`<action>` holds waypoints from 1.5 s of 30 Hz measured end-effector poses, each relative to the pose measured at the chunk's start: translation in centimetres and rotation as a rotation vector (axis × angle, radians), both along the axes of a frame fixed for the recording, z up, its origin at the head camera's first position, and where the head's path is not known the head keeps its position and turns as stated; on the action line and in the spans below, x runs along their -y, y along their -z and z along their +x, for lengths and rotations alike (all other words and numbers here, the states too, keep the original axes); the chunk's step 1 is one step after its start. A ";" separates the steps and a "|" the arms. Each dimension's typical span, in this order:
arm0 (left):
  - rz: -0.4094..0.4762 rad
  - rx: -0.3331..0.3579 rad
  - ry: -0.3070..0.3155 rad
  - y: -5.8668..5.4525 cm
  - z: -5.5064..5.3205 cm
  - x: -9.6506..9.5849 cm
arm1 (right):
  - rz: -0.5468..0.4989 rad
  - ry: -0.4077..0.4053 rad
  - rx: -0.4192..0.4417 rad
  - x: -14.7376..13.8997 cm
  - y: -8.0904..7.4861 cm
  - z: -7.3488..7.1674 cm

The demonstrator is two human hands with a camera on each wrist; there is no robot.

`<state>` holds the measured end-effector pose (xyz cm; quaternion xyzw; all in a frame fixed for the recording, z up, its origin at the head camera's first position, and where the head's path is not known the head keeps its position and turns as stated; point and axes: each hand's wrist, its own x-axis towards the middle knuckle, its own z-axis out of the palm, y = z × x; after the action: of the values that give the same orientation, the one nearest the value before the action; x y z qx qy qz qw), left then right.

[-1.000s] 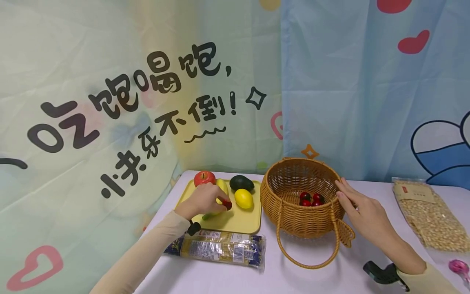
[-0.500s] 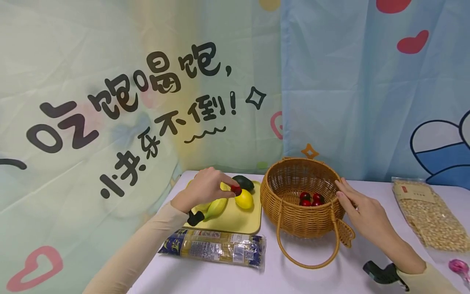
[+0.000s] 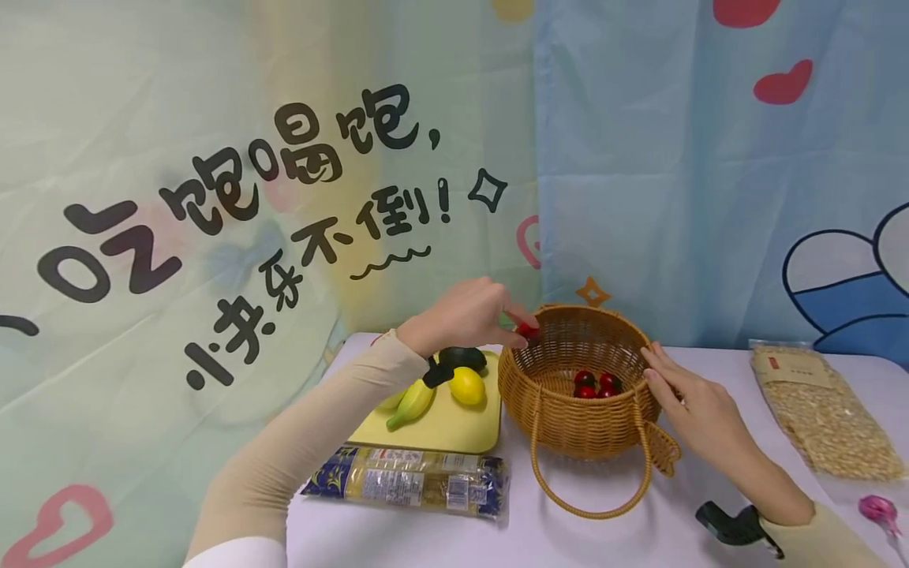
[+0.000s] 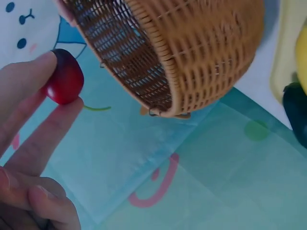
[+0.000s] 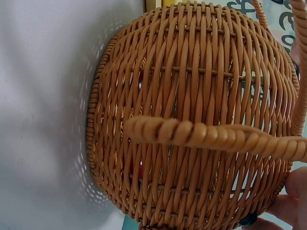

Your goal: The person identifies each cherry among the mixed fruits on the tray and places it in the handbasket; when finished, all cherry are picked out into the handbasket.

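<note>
My left hand (image 3: 472,315) pinches a dark red cherry (image 4: 66,79) between thumb and fingertips, its thin green stem (image 4: 97,109) trailing below. In the head view that hand reaches over the left rim of a brown wicker basket (image 3: 578,426). Several more cherries (image 3: 596,385) lie together on the basket's floor. At the basket's right side, my right hand (image 3: 703,410) rests its extended fingers and thumb against the rim. The basket's looped handle (image 3: 592,517) hangs down in front, and it crosses close before the right wrist camera.
Left of the basket is a yellow tray (image 3: 454,434) with a lemon (image 3: 467,386), an avocado (image 3: 465,359) and a banana (image 3: 412,406). A packet of noodles (image 3: 412,480) lies before it. Farther right are a bag of oats (image 3: 824,414) and a pink lollipop (image 3: 878,509).
My left hand has lifted the cherry from over the tray and carried it right, up to the basket's left rim. My right hand stays at the basket's side.
</note>
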<state>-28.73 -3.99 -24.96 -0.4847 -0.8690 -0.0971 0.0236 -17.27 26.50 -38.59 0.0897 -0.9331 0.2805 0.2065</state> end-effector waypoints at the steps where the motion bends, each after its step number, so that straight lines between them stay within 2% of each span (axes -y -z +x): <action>1: -0.006 0.006 0.006 -0.1 -0.2 -0.5 | -0.001 -0.001 0.002 0.1 0.0 0.0; 6: -0.051 0.039 0.012 0.0 -1.6 -3.1 | 0.004 -0.001 0.005 0.3 0.0 -0.1; 11: -0.154 0.051 0.013 0.2 -2.7 -6.3 | 0.016 0.002 0.009 0.0 -0.1 0.0; 19: -0.286 0.124 -0.051 0.4 -4.2 -10.0 | 0.013 0.004 0.016 0.0 -0.1 0.0; 26: -0.318 0.147 -0.040 2.1 -5.0 -12.9 | 0.023 0.007 0.040 -0.2 -0.1 0.0; 33: -0.327 0.150 -0.103 3.9 -5.3 -14.1 | 0.009 0.000 0.017 -0.3 -0.1 -0.2; 39: -0.350 0.144 -0.097 6.0 -5.5 -14.5 | 0.000 -0.011 0.005 -0.2 0.0 -0.2; 45: -0.346 0.143 -0.082 7.4 -5.5 -14.1 | 0.000 -0.006 0.008 0.0 -0.1 -0.2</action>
<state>-34.20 10.15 -32.33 -0.4375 -0.8912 0.0207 -0.1179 -17.43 26.55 -38.54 0.0915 -0.9337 0.2814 0.2017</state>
